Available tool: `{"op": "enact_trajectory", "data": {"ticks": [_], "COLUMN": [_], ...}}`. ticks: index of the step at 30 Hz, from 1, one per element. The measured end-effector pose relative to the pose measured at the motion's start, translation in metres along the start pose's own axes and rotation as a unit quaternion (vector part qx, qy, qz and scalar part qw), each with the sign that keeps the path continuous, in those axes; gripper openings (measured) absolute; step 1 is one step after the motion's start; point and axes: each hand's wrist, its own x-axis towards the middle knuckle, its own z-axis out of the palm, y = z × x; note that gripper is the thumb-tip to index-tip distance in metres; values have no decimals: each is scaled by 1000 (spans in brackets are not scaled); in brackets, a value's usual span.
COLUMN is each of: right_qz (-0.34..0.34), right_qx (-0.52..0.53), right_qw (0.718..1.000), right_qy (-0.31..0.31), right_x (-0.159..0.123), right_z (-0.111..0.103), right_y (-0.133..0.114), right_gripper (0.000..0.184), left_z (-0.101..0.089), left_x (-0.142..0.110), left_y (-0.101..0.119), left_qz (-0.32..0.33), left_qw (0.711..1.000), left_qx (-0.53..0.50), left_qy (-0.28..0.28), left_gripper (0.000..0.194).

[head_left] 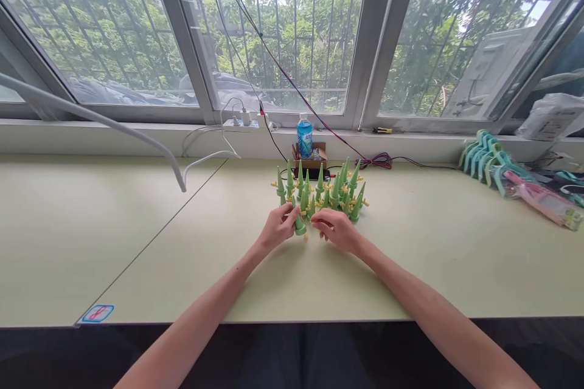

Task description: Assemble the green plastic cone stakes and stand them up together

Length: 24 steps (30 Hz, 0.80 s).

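My left hand (278, 225) is closed around a green cone-shaped watering spike (300, 227), its wide collar tilted down toward the table and a small yellow piece at its lower end. Just to the right, my right hand (338, 228) has its fingers drawn together close to that collar. Whatever sits between those fingertips is too small to make out. Directly behind both hands, a cluster of similar green watering spikes (335, 192) stands point up on the table, with small yellow valve-like parts sticking out at their sides.
A blue bottle (305, 137) and a small cardboard box (319, 151) stand behind the cluster. Coiled cable (382, 160) lies to their right. Hangers (486, 158) and a pink packet (542, 197) occupy the right back. A white cable-like arm (132, 130) hangs over the left side of the pale table (219, 279).
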Motion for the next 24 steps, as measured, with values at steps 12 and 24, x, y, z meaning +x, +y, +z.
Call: {"op": "enact_trajectory", "data": {"ticks": [12,24], "right_qz": [-40,-26], "right_qx": [-33,-29], "right_qw": [998,998], "right_qy": [36,47], "right_x": [1,0], "right_z": [-1,3], "right_y": [-1,-5], "right_gripper": [19,13], "left_z": [-3,-2], "left_x": [2,0], "left_y": [3,4], "left_qz": [3,-36], "left_qw": [996,989], "left_qx": [-66,-126], "left_qy": [-68,-66], "left_gripper": [36,35]}}
